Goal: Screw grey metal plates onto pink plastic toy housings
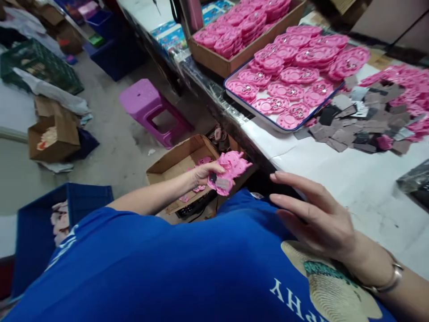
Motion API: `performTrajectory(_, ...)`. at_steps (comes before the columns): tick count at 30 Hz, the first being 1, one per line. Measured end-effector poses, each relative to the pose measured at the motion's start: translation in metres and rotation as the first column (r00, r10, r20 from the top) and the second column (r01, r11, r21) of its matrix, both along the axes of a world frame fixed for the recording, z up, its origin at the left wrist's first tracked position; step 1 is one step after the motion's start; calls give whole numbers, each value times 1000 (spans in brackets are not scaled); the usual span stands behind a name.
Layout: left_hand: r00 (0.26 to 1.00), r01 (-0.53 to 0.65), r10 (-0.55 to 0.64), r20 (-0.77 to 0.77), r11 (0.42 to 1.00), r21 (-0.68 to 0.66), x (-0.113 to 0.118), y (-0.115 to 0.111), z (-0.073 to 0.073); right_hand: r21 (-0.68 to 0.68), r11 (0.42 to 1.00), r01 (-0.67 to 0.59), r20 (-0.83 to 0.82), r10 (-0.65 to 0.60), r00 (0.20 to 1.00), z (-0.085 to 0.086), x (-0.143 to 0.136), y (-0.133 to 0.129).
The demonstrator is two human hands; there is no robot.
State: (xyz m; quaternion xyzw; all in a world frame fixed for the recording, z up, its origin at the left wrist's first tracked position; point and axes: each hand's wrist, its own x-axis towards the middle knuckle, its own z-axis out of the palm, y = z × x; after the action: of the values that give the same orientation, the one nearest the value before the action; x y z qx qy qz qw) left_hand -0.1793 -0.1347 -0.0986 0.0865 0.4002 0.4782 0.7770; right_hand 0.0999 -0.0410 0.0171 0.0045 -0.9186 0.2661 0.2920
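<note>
My left hand is closed around several pink moulded plastic pieces with scalloped edges, held off the left side of the table above a cardboard box. A small black piece and a pale grey one show at the near side of this bunch. In the box lie a few more pink pieces. My right hand hovers in front of my blue shirt by the table edge, its fingers stretched and apart, with nothing visible in it.
On the white table, a blue-rimmed tray holds pink oval pieces. Behind it stands a carton of similar pieces. Grey and black flat chips lie heaped beside loose pink parts. A purple stool and a blue bin stand left.
</note>
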Motion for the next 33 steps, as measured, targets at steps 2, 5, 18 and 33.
performTrajectory(2,983,-57,42,-180,995,-77,-32,-11,-19,21,998,55,57,-57,997,-5,12,4)
performTrajectory(5,898,-116,5,-440,967,-226,-69,-31,-46,70,990,118,129,-127,983,-13,32,7)
performTrajectory(18,47,-422,179,-983,895,143,-102,18,-20,160,940,302,190,-329,925,-5,48,25)
performTrajectory(33,-258,683,576,-776,677,276,-33,175,133,425,676,602,429,-736,523,35,-59,148)
